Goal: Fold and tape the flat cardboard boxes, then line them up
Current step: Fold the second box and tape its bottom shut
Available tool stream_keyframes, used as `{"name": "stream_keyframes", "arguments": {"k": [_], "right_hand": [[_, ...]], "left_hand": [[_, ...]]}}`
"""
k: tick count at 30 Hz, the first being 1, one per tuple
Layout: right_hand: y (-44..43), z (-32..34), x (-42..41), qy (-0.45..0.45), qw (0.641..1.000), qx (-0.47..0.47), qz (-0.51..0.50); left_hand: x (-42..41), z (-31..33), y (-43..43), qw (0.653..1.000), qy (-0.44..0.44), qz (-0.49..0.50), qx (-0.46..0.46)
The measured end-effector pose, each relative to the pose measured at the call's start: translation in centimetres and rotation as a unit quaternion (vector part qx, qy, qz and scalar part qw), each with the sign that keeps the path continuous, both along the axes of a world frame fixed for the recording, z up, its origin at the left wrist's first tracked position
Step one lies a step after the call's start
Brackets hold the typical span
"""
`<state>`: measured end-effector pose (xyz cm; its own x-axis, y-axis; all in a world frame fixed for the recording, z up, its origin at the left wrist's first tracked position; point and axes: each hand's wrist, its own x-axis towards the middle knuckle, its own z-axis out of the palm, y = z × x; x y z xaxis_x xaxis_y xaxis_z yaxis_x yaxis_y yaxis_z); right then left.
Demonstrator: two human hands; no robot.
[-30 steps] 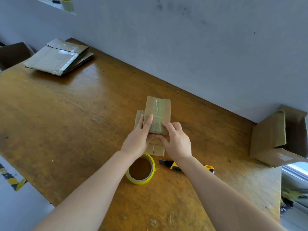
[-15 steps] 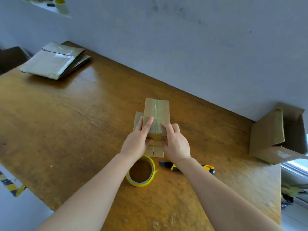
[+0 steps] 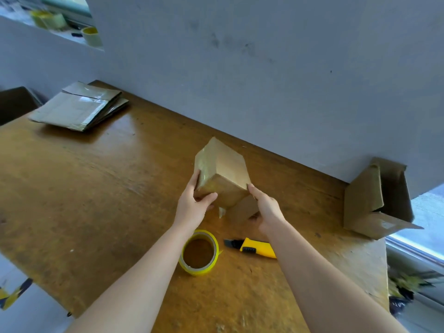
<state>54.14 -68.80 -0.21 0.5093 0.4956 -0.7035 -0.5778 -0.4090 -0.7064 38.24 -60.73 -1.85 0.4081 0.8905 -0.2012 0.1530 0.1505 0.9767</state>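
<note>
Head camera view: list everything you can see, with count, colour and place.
small box: one, brown, taped, tilted, in both hands mid-table
flat boxes: one stack, count unclear, brown, table's far left corner
open box: one, brown, table's right end
tape roll: one, yellow, flat on table between the forearms
utility knife: one, yellow and black, right of the tape roll
table: one, brown wood
ledge rolls: at least two, yellowish, blurred, upper left
left hand: one, grips the small box's left side
right hand: one, holds its lower right edge
</note>
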Motion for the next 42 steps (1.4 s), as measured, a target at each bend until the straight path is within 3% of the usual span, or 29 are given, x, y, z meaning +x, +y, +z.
{"name": "stream_keyframes", "arguments": {"k": [3,6,10,13,16,20,23,26,27,30,32,36,42], "right_hand": [[-0.2,1.5,0.2,-0.040,0.996,0.062,-0.043],[-0.1,2.8,-0.3,-0.211,0.975,0.056,-0.026],[-0.8,3.9,-1.7,-0.508,0.858,-0.011,0.080],[-1.4,3.8,-2.9,-0.583,0.796,-0.045,0.160],[-1.8,3.1,-3.7,-0.561,0.789,-0.038,0.247],[-2.2,2.8,-3.8,-0.483,0.820,0.032,0.305],[-2.5,3.2,-3.0,-0.505,0.831,0.029,0.231],[-2.6,3.3,-1.7,-0.627,0.764,-0.076,0.134],[-2.7,3.3,-1.2,-0.622,0.765,-0.118,0.118],[-3.2,3.3,0.3,-0.467,0.861,-0.171,0.102],[-3.9,3.1,0.9,-0.425,0.889,-0.143,0.093],[-5.7,3.4,2.4,-0.447,0.888,-0.100,0.040],[-8.8,4.6,6.5,-0.482,0.867,-0.116,-0.040]], "left_hand": [[0.1,0.2,-0.3,0.999,-0.005,-0.017,-0.036],[0.4,0.4,-0.6,0.996,0.064,-0.042,-0.038],[1.2,1.6,-1.4,0.995,0.078,-0.056,-0.034],[1.9,3.3,-2.1,0.994,0.039,-0.084,-0.057],[2.3,4.1,-2.6,0.988,0.030,-0.105,-0.111],[2.4,3.9,-2.4,0.987,0.060,-0.094,-0.113],[2.3,3.4,-2.2,0.988,0.080,-0.081,-0.108],[2.7,3.0,-2.3,0.989,0.115,-0.072,-0.059],[2.9,3.1,-2.4,0.989,0.129,-0.068,-0.039],[3.6,3.3,-2.4,0.983,0.170,-0.063,0.022],[4.4,3.5,-2.3,0.979,0.185,-0.068,0.049],[7.0,3.8,-2.5,0.974,0.185,-0.103,0.074],[13.4,4.8,-3.8,0.960,0.176,-0.178,0.121]]}}
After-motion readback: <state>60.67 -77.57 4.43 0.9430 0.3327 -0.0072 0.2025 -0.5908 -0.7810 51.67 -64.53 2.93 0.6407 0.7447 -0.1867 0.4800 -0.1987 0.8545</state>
